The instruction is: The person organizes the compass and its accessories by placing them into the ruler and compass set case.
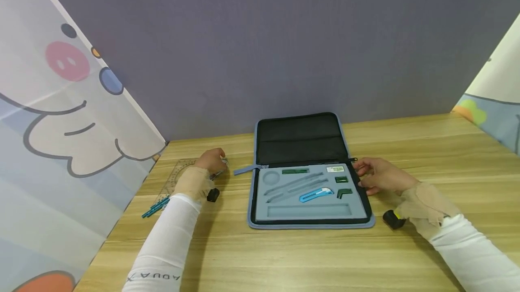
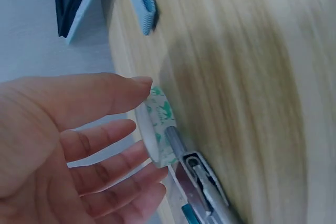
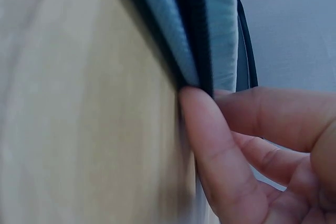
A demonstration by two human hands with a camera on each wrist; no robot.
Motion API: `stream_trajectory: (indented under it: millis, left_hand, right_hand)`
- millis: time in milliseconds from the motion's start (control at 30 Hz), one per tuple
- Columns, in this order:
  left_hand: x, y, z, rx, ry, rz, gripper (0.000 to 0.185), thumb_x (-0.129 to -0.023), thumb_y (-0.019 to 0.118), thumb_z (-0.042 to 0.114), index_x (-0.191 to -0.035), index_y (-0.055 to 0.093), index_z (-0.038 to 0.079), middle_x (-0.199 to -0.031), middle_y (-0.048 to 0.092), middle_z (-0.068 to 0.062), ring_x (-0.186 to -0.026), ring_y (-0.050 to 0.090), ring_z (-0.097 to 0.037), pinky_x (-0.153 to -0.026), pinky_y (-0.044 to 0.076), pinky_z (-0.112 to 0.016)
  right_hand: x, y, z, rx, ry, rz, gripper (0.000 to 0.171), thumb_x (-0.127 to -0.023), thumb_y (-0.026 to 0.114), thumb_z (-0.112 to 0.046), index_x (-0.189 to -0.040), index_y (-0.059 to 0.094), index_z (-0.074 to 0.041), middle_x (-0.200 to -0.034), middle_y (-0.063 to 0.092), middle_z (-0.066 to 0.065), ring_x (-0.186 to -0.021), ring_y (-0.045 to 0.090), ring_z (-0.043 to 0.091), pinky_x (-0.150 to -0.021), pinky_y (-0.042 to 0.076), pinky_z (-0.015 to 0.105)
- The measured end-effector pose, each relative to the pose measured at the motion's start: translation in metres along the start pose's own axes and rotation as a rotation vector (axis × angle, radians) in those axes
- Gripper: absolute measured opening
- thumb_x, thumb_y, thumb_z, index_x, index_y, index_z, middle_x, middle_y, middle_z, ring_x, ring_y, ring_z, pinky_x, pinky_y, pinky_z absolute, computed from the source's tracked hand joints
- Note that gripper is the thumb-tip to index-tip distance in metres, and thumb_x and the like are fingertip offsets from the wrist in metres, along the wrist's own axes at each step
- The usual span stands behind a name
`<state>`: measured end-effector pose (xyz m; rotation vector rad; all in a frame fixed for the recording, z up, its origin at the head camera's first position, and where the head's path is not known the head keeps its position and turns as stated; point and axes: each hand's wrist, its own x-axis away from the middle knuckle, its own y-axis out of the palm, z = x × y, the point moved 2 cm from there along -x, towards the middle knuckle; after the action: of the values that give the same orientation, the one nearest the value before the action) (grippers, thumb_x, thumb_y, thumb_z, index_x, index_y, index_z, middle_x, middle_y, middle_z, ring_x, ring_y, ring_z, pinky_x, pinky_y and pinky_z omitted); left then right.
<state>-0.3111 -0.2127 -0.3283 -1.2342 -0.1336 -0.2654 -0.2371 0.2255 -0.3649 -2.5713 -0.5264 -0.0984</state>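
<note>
Open zip case (image 1: 308,179) lying flat on the wooden table (image 1: 284,256), lid propped back toward the grey wall, foam tray facing up so each cutout stays readable. Already seated in their slots: a blue utility knife (image 1: 316,195), small green pieces near the top and right edge; long slots, the round recess and the wide bottom slot bare. Right hand (image 1: 379,175) resting at the case's right edge, thumb and fingers closing on the rim (image 3: 197,35), apparently steadying the case against sliding. Left hand (image 1: 210,161) out to the left on the table, fingers spread and relaxed in the wrist view, fingertips (image 2: 142,82) touching a small roll of white tape with green print (image 2: 160,124); not gripped, only brushed. Just beside the roll, a metal-tipped tool (image 2: 202,179), part hidden. Also on that side, a clear protractor (image 1: 178,172) and teal pens (image 1: 156,207) close to the left forearm, loose items grouped near the hand within easy reach of the tray. Wrist views blurred, so finer contact hard to judge.
</note>
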Motion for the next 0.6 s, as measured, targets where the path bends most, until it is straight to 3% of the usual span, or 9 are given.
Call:
stream_trajectory:
  millis: [133, 267, 433, 600]
  left_hand:
    - [-0.002, 0.002, 0.001, -0.012, 0.008, 0.006, 0.045, -0.089, 0.061, 0.012, -0.129, 0.048, -0.005, -0.130, 0.050, -0.025, -0.091, 0.054, -0.028, -0.078, 0.046, -0.040]
    - [-0.003, 0.001, 0.001, -0.025, 0.019, 0.024, 0.045, -0.088, 0.063, 0.013, -0.127, 0.050, -0.006, -0.128, 0.052, -0.025, -0.099, 0.056, -0.032, -0.081, 0.047, -0.042]
    - [-0.004, -0.003, 0.004, -0.039, 0.070, 0.054, 0.044, -0.087, 0.064, 0.014, -0.124, 0.052, -0.006, -0.125, 0.055, -0.024, -0.109, 0.055, -0.038, -0.087, 0.047, -0.047]
    - [-0.002, -0.006, 0.014, -0.030, 0.130, 0.058, 0.042, -0.086, 0.064, 0.014, -0.121, 0.054, -0.006, -0.120, 0.058, -0.024, -0.106, 0.057, -0.037, -0.084, 0.048, -0.045]
  right_hand:
    - [0.001, 0.000, -0.001, -0.007, 0.007, -0.001, 0.050, -0.081, 0.058, 0.003, -0.126, 0.037, 0.015, -0.108, 0.045, 0.025, -0.079, 0.057, 0.020, -0.062, 0.055, 0.034]
    - [0.001, 0.001, 0.000, -0.015, 0.001, -0.001, 0.050, -0.081, 0.058, 0.003, -0.125, 0.037, 0.015, -0.107, 0.046, 0.024, -0.078, 0.057, 0.020, -0.062, 0.055, 0.034]
    - [0.001, 0.001, 0.000, -0.013, -0.001, 0.000, 0.049, -0.082, 0.058, 0.003, -0.125, 0.037, 0.015, -0.105, 0.046, 0.023, -0.077, 0.057, 0.019, -0.061, 0.055, 0.034]
    - [0.000, 0.000, 0.000, -0.002, 0.004, 0.003, 0.048, -0.083, 0.058, 0.004, -0.125, 0.037, 0.015, -0.105, 0.045, 0.023, -0.077, 0.056, 0.019, -0.060, 0.055, 0.033]
